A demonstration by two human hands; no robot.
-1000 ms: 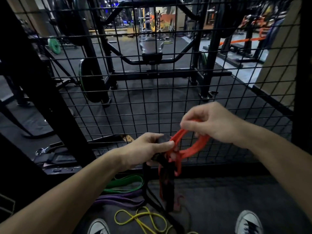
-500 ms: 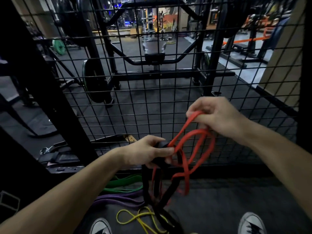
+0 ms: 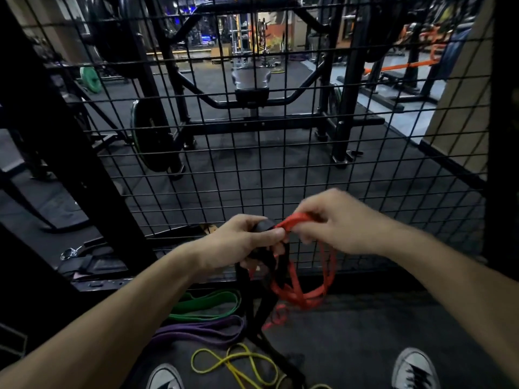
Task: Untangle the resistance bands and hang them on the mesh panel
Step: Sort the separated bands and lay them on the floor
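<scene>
Head view: right hand [image 3: 341, 220] drawn back in beside the left hand [image 3: 241, 240], no longer lifted clear as half a second ago. Right fingers pinching the red band [image 3: 295, 220], its loops now sagging lower before the mesh panel [image 3: 196, 169]. Left curled round the black band [image 3: 264, 226]. Still knotted together, apparently; nothing hung. Green band [image 3: 207, 303], purple band [image 3: 202, 331], yellow band [image 3: 233, 363] on the floor.

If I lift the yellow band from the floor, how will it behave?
The yellow band is probably floppy: it lies in loose, crossing loops. It looks thin, so likely light. Lifted at one spot, its loops may sag and snag like the red band hanging from the hands.
</scene>
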